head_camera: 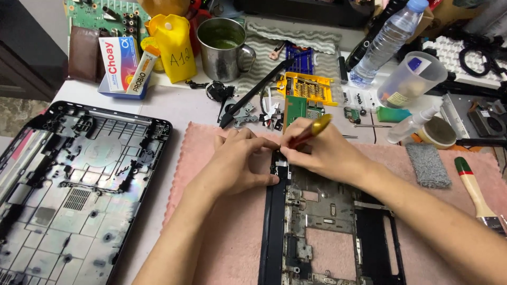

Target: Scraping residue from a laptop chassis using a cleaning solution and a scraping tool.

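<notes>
1. The person works on a black laptop frame (327, 232) that lies on a pink cloth (222, 237) on the tabletop (174, 103).
2. The left hand (240, 163) rests on the top left corner of the frame. Its fingers (264, 143) are bent and press on the black edge there, so this hand steadies the frame.
3. The right hand (322, 150) is closed tight around a screwdriver (311, 131) with a gold and red handle. The tip points down at the same corner of the frame (the tip itself is hidden behind the fingers).
4. The two hands are close together, and their fingertips almost touch.
5. To the left of the cloth lies a big black laptop cover (74, 190), with its inner side up.
6. On the right side of the cloth lie a small grey pad (428, 164) and a brush (475, 192) with a pale wooden handle.
7. Behind the hands is a yellow case of screwdriver bits (309, 87), with a small green board (298, 108) just in front of it.
8. Farther back stand a metal mug (224, 47), a yellow tag (174, 47), a clear water bottle (388, 39) and a plastic cup (412, 79).
9. A small spray bottle (414, 122) lies near the cup.
</notes>
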